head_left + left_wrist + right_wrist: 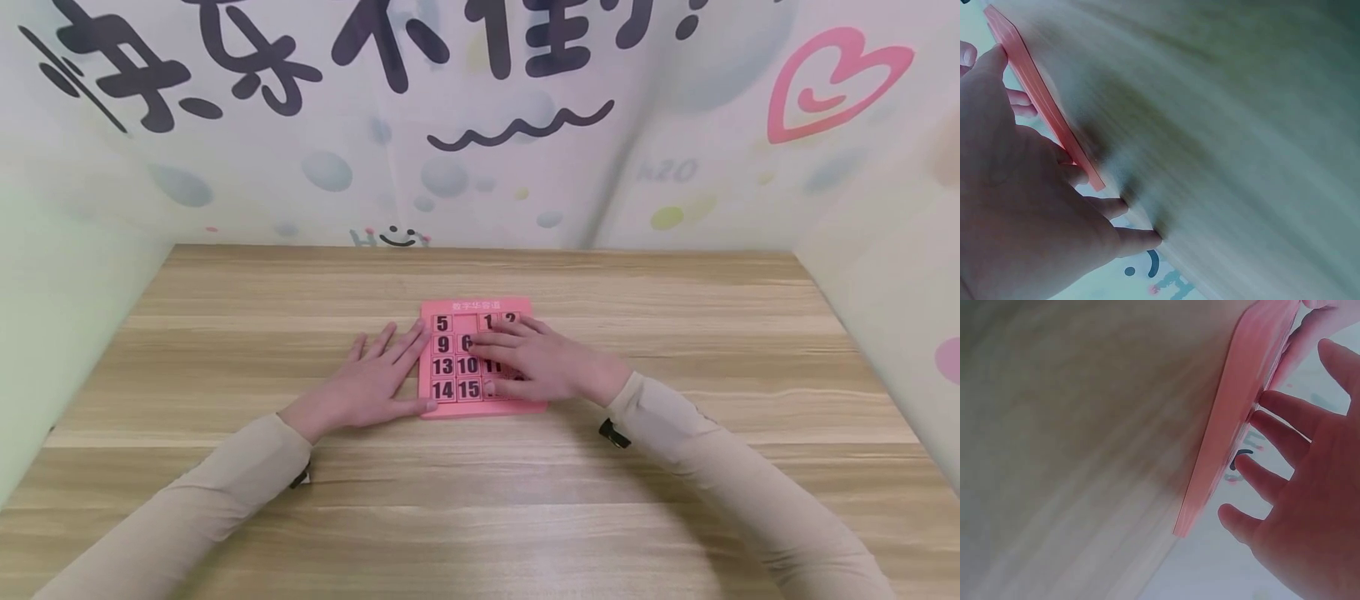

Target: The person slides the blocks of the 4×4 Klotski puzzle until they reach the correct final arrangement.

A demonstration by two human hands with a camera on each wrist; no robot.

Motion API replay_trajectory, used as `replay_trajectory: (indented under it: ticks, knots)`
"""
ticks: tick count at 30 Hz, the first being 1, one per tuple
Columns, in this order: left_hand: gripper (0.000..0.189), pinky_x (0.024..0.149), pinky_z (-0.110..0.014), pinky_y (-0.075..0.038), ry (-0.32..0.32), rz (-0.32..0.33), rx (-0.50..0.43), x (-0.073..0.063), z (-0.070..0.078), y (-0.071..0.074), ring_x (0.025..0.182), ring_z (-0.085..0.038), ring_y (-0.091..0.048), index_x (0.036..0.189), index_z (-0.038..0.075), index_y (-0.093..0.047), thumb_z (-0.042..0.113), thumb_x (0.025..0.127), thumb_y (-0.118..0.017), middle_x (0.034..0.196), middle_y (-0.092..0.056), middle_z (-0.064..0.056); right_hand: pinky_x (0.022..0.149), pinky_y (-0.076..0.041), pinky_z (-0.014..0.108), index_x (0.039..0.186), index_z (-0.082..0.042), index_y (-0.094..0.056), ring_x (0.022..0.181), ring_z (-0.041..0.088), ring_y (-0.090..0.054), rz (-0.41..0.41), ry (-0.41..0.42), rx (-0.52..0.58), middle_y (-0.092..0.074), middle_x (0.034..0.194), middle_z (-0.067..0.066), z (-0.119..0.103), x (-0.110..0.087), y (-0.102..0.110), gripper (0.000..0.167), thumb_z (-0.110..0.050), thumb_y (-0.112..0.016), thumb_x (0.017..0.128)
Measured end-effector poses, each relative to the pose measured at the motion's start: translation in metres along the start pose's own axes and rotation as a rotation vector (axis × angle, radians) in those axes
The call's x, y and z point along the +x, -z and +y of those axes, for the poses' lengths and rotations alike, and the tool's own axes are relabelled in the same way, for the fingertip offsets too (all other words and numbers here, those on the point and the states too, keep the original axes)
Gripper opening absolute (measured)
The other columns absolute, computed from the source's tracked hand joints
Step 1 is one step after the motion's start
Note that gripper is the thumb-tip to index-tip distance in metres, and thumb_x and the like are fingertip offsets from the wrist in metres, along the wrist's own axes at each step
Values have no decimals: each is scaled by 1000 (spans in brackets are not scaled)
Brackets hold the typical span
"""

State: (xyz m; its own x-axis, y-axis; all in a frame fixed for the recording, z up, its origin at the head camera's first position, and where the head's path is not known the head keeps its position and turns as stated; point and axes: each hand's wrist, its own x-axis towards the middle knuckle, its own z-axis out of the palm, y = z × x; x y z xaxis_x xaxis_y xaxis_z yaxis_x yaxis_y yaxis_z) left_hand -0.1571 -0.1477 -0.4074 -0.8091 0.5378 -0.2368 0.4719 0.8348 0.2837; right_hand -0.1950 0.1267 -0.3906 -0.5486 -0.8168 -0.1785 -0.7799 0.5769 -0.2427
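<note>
Board (480, 409), pink and square-tiled, lies toward the wood-grained surface's (705, 325) far edge, touched by my outspread left hand (367, 390) and right hand (551, 364).

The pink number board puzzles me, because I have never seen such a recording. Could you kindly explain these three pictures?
No machine works here: these are a person's bare left hand and right hand. The wide picture comes from a camera on the head, the close ones from a camera on each wrist. On the wooden table lies a pink board with numbered tiles. The left hand touches the board's left edge, and fingers of the right hand reach over the tiles. Neither hand grips anything.
</note>
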Motion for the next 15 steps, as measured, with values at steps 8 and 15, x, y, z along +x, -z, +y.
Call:
replay_trajectory:
  ticks: [8,15]
  knots:
    - [96,110,-65,1,-1,-1,4,0,0,1,143,-41,2,156,9,-9,68,90,-46,161,0,-8,115,-10,52,149,-13,-38,144,30,-19,6,-5,0,-33,154,6,-2,-2,-2,61,-48,-43,99]
    - [96,109,-65,1,-1,-1,5,0,0,1,143,-41,2,156,9,-9,68,90,-46,161,1,-7,115,-11,53,149,-13,-39,143,31,-20,21,13,5,-35,153,5,0,-3,-2,60,-48,-42,100]
